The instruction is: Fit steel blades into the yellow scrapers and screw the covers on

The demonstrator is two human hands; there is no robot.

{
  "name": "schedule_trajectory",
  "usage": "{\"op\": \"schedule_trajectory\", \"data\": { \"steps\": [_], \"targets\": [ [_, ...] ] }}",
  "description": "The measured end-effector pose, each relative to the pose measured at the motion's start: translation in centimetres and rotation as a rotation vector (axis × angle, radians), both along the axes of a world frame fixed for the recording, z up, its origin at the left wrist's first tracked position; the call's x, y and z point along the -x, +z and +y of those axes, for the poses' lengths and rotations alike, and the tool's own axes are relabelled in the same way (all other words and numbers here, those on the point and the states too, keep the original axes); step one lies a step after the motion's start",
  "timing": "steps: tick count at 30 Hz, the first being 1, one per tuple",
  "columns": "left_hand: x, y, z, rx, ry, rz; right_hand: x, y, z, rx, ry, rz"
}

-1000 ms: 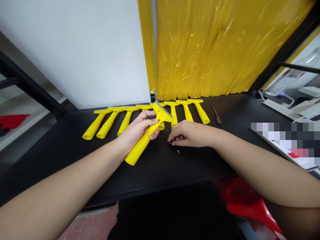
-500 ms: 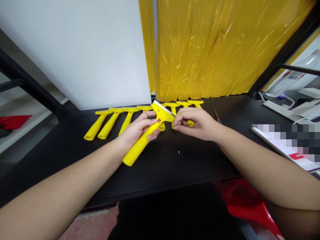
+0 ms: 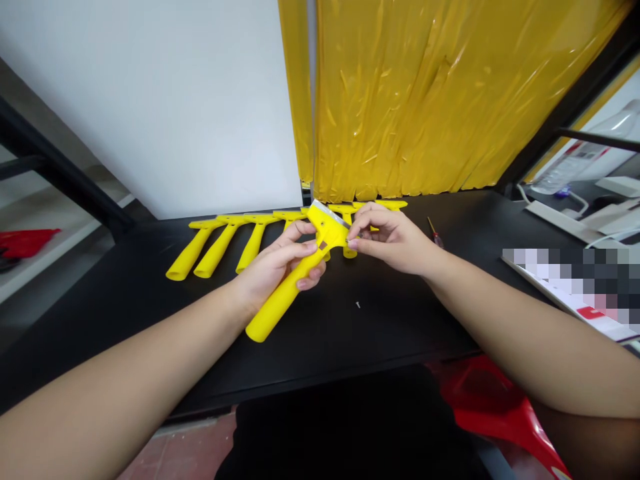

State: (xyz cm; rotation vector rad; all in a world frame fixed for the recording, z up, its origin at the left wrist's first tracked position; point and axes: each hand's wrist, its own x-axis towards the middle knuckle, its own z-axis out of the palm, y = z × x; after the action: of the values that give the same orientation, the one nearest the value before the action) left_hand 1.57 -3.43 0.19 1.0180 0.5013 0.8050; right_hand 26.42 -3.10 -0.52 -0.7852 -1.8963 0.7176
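Observation:
My left hand [image 3: 287, 260] is wrapped round the neck of a yellow scraper [image 3: 280, 300], its handle slanting down toward me and its wide head up. A pale metal blade [image 3: 327, 212] runs along the head's far edge. At the head's right end, my right hand [image 3: 387, 237] pinches a tiny screw [image 3: 349, 241] between thumb and forefinger, against or very close to the plastic; the fingers partly cover it. Another small screw [image 3: 357, 305] lies on the black table [image 3: 400, 327] below the hands.
Several more yellow scrapers [image 3: 220, 247] lie in a row along the table's back, partly behind my hands. To the right is a screwdriver [image 3: 435, 232]. A white panel [image 3: 225, 120] and yellow plastic wrap [image 3: 400, 100] stand behind. A clear bottle [image 3: 575, 160] is at far right.
The held scraper has shifted slightly right, its handle end a little lower. My right hand has turned, bringing its pinched thumb and forefinger to the head's right end.

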Motion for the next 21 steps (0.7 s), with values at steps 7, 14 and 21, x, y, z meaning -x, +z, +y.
{"op": "schedule_trajectory", "data": {
  "steps": [7,14,21],
  "targets": [
    [-0.2,-0.2,-0.7,-0.154,-0.034,0.043,0.6,-0.2,-0.1,0.162,-0.028,0.050],
    [0.0,-0.3,-0.8,-0.248,-0.043,0.066,0.3,-0.5,0.2,0.469,0.110,0.192],
    [-0.6,-0.5,-0.8,-0.090,0.026,0.108,-1.3,-0.2,1.2,0.458,0.063,0.045]
  ]
}}
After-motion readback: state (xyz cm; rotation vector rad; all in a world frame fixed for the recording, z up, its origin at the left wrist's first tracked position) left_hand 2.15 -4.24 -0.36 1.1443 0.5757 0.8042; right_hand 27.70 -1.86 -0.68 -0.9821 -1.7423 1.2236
